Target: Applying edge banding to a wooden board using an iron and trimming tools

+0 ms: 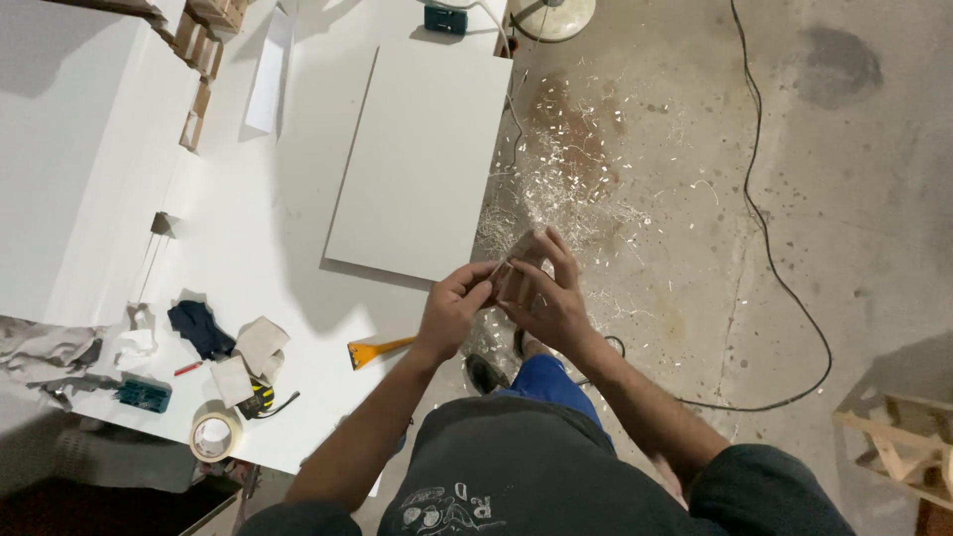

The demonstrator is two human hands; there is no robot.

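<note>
two hands [501, 298] on small brown piece [514, 278] | white panel [422, 159] beside | shavings [576, 189] below

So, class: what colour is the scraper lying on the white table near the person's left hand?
Orange: the scraper shows best in the head view.

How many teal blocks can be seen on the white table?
2. One teal block lies at the table's near left corner by the tape roll; the other is at the far edge. More may be hidden.
</note>
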